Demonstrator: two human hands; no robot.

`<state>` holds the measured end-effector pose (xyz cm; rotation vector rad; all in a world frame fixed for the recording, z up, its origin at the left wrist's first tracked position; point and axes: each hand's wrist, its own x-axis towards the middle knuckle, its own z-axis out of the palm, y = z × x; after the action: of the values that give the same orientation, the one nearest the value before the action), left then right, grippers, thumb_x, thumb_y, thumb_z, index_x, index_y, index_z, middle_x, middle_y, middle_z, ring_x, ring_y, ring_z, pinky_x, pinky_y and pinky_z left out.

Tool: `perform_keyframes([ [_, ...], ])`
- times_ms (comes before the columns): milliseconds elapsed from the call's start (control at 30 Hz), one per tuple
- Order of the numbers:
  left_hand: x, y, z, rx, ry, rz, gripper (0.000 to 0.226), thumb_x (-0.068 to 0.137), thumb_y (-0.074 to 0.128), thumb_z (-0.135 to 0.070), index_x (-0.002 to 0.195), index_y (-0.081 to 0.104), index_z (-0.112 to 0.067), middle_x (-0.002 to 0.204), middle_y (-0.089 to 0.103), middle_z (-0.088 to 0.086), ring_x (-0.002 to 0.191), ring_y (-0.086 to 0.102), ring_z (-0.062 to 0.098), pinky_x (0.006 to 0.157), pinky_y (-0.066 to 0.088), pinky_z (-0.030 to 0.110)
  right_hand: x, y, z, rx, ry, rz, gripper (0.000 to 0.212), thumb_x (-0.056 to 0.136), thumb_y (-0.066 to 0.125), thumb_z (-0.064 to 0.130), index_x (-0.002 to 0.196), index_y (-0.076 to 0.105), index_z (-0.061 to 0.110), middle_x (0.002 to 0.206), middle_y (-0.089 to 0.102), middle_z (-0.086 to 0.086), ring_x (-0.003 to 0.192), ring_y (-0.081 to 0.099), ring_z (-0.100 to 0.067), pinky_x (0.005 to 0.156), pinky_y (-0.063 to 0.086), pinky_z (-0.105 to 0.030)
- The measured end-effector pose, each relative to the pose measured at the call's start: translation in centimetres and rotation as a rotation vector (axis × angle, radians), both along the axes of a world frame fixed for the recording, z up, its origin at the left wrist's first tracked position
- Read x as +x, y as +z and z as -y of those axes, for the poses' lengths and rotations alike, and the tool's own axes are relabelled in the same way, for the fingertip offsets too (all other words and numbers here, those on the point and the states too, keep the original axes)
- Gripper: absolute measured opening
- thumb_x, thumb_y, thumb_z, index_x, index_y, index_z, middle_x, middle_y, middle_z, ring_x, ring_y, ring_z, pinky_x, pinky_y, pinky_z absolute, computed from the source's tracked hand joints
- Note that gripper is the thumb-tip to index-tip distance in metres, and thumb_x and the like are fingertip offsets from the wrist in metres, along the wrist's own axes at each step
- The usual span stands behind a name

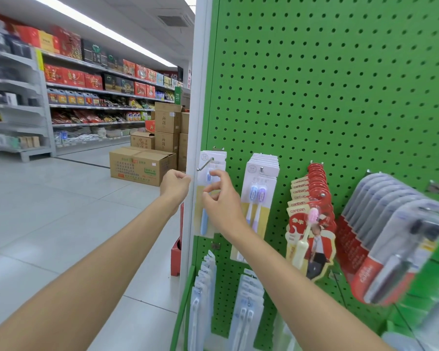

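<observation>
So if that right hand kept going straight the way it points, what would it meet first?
The right hand points at the blue toothbrush pack on the leftmost hook; its fingertips look to be on or just short of it. Behind the pack is the green pegboard.

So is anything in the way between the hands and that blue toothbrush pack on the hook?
Nothing visible. The right hand is at the front of the blue toothbrush pack; the left hand is curled beside it by the white post. Only the upturned tip of the hook stands before the pack.
</observation>
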<state>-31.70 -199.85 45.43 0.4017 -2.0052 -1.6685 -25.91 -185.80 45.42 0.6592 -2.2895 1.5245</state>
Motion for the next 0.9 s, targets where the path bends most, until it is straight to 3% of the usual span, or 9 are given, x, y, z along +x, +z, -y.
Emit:
perform_keyframes([
  [67,1.8,0.1,-0.8,-0.007,0.035,0.001,0.014,0.087,0.057,-0.015,0.073,0.054,-0.017,0.091,0.067,0.016,0.076,0.053,0.027,0.071,0.044,0.032,1.3,-0.1,-0.6,-0.013,-0.012,0.025,0.032,0.094,0.048,0.009,0.122,0.047,0.024,0.093,0.055,0.006,0.069,0.052,-0.013,0.071,0.053,-0.042],
  [167,4.0,0.2,-2.5,-0.007,-0.023,0.0,0.015,0.086,0.062,-0.016,0.072,0.056,-0.016,0.071,0.058,0.003,0.073,0.052,0.022,0.07,0.044,0.03,3.0,-0.1,-1.9,-0.022,-0.071,0.019,0.013,0.097,0.048,0.012,0.108,0.052,0.017,0.091,0.055,0.004,0.073,0.054,-0.014,0.072,0.052,-0.041],
  [267,5.7,0.4,-5.1,-0.048,-0.172,0.0,0.013,0.088,0.062,-0.011,0.076,0.062,-0.011,0.074,0.064,0.006,0.075,0.059,0.021,0.071,0.052,0.032,4.1,0.0,-3.7,-0.07,-0.142,-0.003,0.007,0.097,0.048,0.011,0.1,0.052,0.015,0.085,0.055,0.005,0.071,0.052,-0.01,0.066,0.044,-0.03],
  [333,6.3,0.8,-7.0,-0.111,-0.239,-0.018,0.01,0.09,0.058,-0.009,0.092,0.069,-0.009,0.084,0.068,0.008,0.079,0.063,0.021,0.081,0.057,0.037,4.5,0.1,-4.8,-0.128,-0.209,-0.019,0.008,0.096,0.048,0.009,0.096,0.052,0.016,0.082,0.054,0.006,0.068,0.05,-0.008,0.065,0.044,-0.029],
  [400,6.3,1.5,-8.7,-0.19,-0.246,-0.054,0.023,0.093,0.055,-0.011,0.113,0.066,-0.011,0.103,0.068,0.008,0.091,0.065,0.021,0.092,0.055,0.04,4.6,0.4,-5.8,-0.184,-0.282,-0.066,0.011,0.094,0.047,0.008,0.095,0.05,0.018,0.087,0.056,0.002,0.074,0.051,-0.012,0.067,0.044,-0.031],
  [500,6.0,2.9,-10.4,-0.239,-0.207,-0.1,0.03,0.097,0.053,-0.017,0.127,0.058,-0.014,0.12,0.063,0.006,0.108,0.061,0.024,0.099,0.049,0.041,4.4,1.4,-7.0,-0.215,-0.328,-0.099,0.022,0.092,0.046,0.003,0.108,0.047,0.018,0.111,0.05,-0.001,0.091,0.05,-0.012,0.076,0.04,-0.022],
  [667,5.1,3.7,-11.8,-0.226,-0.169,-0.148,0.022,0.099,0.051,-0.016,0.116,0.061,-0.008,0.103,0.059,0.001,0.096,0.054,0.017,0.083,0.041,0.026,3.5,2.2,-8.0,-0.092,-0.299,0.007,0.046,0.096,0.046,0.006,0.139,0.034,0.015,0.143,0.034,-0.001,0.098,0.042,-0.004,0.084,0.034,-0.022],
  [767,4.6,3.2,-11.8,-0.193,-0.152,-0.178,0.012,0.099,0.053,-0.018,0.105,0.06,-0.01,0.093,0.06,-0.001,0.087,0.054,0.016,0.072,0.04,0.025,3.1,2.0,-8.0,-0.128,-0.308,0.033,0.049,0.094,0.048,0.005,0.14,0.033,0.013,0.143,0.038,-0.003,0.114,0.043,-0.01,0.094,0.04,-0.027],
  [900,4.3,2.8,-11.4,-0.042,-0.218,-0.202,0.01,0.101,0.051,-0.016,0.099,0.058,-0.009,0.084,0.056,0.0,0.08,0.055,0.016,0.072,0.055,0.027,3.0,1.8,-7.6,-0.195,-0.331,0.022,0.055,0.09,0.05,0.005,0.141,0.032,0.017,0.137,0.046,-0.002,0.117,0.055,-0.027,0.098,0.047,-0.048],
])
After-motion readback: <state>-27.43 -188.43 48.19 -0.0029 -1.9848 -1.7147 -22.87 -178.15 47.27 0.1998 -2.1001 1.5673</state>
